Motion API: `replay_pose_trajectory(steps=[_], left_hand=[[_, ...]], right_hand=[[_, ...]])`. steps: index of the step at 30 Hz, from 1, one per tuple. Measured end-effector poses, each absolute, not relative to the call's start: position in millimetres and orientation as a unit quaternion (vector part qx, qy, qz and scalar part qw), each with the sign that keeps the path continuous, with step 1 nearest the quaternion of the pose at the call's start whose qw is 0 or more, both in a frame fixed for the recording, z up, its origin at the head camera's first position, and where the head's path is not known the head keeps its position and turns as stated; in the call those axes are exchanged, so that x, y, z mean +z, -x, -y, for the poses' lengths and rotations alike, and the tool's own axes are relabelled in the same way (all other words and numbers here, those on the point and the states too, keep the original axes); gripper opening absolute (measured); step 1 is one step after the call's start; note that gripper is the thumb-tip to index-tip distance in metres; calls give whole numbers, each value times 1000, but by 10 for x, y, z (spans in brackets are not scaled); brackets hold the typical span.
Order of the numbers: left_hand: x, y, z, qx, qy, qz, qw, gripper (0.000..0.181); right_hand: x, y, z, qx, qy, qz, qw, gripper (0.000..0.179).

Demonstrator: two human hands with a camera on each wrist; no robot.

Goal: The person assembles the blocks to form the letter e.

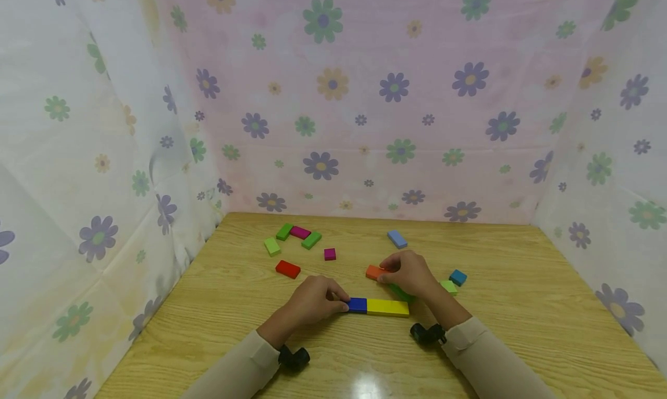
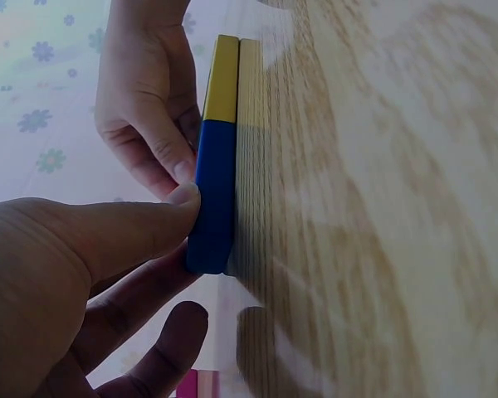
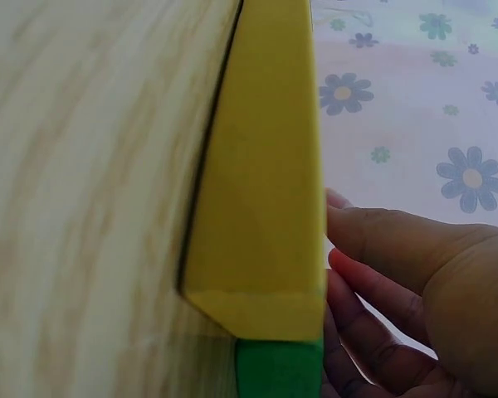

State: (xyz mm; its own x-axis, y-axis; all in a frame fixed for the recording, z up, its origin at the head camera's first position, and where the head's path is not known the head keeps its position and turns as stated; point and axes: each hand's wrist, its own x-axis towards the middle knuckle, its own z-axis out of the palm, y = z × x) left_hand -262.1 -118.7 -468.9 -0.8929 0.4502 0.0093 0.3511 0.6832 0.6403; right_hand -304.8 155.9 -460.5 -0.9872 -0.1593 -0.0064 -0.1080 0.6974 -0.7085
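Note:
In the head view, my left hand (image 1: 314, 299) pinches the left end of a blue block (image 1: 357, 305) between thumb and fingers. The left wrist view shows the thumb against the side of that block (image 2: 214, 195). A longer yellow block (image 1: 388, 308) lies end to end with it, on its right. My right hand (image 1: 413, 274) is just behind the yellow block, its thumb and index finger pinching the right end of an orange block (image 1: 373, 272). Partly hidden under that hand lies a green block (image 1: 400, 293), close to the yellow one's far side.
A red block (image 1: 288, 269), a small magenta block (image 1: 330, 254) and several green and magenta blocks (image 1: 300, 232) lie back left. A light blue block (image 1: 397, 239) lies behind my right hand. To its right are a blue block (image 1: 458, 277) and a lime block (image 1: 449, 288). Floral curtains (image 1: 365, 173) enclose the table (image 1: 250, 306).

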Motion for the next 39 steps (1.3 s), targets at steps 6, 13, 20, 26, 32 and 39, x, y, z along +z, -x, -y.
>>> replay_pose_trajectory(steps=[6, 13, 20, 26, 32, 39], left_hand=[[-4682, 2616, 1184, 332, -219, -915, 73, 11], [-4686, 2628, 1184, 332, -226, -913, 70, 11], [-4685, 2630, 1182, 334, -225, -912, 72, 11], [-4690, 2628, 1189, 335, -228, -912, 69, 11], [-4687, 2625, 1190, 335, -226, -912, 70, 12], [-4685, 2615, 1194, 336, -221, -912, 80, 10]], right_hand=[[-4599, 3065, -1599, -371, 90, -924, 38, 35], [-4533, 3030, -1663, -308, 118, -942, 54, 45], [-4531, 3013, -1673, -301, 112, -945, 64, 44], [-4564, 3031, -1681, -300, 108, -946, 65, 39], [-4554, 3027, -1672, -300, 105, -946, 67, 37], [-4544, 3005, -1657, -299, 104, -946, 68, 37]])
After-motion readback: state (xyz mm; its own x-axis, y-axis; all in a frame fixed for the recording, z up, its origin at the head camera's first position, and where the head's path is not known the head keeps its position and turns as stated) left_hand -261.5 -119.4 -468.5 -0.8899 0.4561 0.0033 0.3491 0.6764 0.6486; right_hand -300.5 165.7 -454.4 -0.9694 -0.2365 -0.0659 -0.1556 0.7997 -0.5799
